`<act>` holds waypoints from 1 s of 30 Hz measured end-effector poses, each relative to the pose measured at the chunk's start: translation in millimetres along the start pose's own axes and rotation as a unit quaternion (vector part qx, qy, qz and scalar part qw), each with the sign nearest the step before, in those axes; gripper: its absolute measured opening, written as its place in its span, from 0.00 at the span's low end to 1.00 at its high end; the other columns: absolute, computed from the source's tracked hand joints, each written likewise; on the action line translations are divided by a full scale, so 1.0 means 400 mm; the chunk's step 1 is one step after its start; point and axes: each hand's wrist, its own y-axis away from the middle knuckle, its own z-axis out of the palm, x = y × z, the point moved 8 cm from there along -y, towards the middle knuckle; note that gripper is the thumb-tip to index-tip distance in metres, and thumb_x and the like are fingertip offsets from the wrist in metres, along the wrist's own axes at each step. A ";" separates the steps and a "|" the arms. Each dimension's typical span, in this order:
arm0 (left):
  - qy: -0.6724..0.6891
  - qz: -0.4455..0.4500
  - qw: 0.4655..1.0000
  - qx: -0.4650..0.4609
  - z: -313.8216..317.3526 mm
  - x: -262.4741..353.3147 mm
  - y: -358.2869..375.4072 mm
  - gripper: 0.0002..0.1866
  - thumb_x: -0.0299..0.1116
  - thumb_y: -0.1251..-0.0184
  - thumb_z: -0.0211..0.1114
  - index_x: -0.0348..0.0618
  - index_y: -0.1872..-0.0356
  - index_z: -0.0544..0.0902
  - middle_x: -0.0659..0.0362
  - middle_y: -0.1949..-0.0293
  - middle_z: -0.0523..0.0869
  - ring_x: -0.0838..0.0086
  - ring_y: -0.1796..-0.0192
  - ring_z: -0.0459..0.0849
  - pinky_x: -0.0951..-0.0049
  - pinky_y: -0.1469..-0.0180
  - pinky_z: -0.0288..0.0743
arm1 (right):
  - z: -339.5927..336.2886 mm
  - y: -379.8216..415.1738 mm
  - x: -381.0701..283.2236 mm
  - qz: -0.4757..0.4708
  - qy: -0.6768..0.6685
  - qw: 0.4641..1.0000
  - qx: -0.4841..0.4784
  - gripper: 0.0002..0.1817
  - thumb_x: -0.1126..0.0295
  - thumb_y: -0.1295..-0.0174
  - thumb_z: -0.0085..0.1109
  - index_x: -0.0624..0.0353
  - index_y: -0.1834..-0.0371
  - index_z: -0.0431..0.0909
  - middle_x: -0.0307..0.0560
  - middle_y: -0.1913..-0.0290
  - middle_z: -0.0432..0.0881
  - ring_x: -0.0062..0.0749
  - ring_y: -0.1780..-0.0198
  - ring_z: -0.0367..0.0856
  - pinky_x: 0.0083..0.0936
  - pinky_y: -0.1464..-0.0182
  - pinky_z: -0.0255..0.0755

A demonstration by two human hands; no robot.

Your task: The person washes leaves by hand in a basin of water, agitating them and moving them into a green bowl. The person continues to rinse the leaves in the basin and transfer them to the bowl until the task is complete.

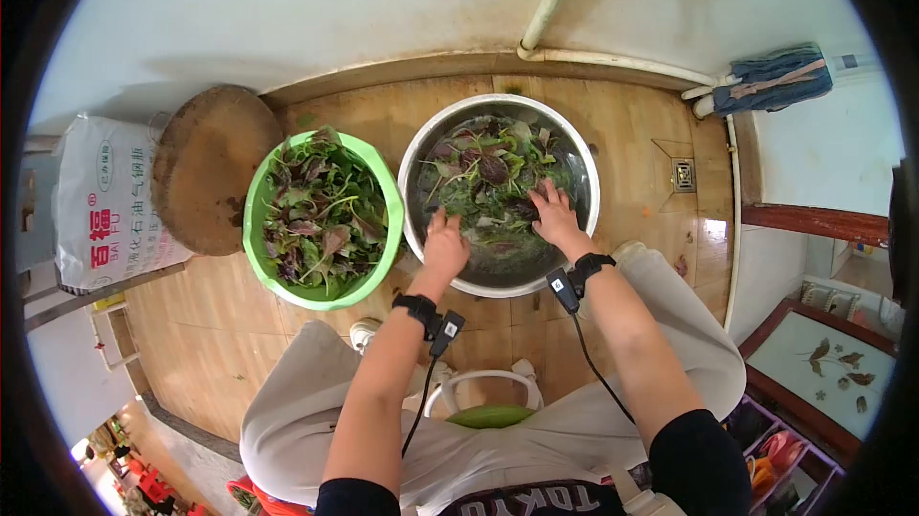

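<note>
A round metal basin [411,219] of water stands on the floor before me, with leafy greens [493,157], green and purple-red, floating in it. My left hand [446,244] dips its fingers into the water at the basin's near left side; the fingers reach forward and their tips are partly hidden. At the right side my right hand [557,213] lies open, fingers spread and touching the leaves. Neither hand visibly grips anything. Left of the basin sits a light green plastic basket [394,192], heaped with more of the same leaves [324,214].
A round wooden board [218,171] leans beside a white printed bag [120,200] on the left. Pipes [613,64] run along the wall, with a blue cloth [780,78] over one. A floor drain [683,174] lies to the right. Cables [598,372] hang from both wrist bands.
</note>
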 end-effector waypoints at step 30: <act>0.009 -0.087 0.994 -0.067 0.044 -0.015 -0.029 0.22 0.43 0.49 0.63 0.44 0.53 0.75 0.49 0.46 0.68 0.56 0.48 0.71 0.58 0.52 0.70 | 0.093 0.062 0.009 -0.017 -0.232 0.964 0.129 0.30 0.67 0.49 0.56 0.51 0.40 0.60 0.55 0.37 0.56 0.50 0.37 0.56 0.41 0.39 0.54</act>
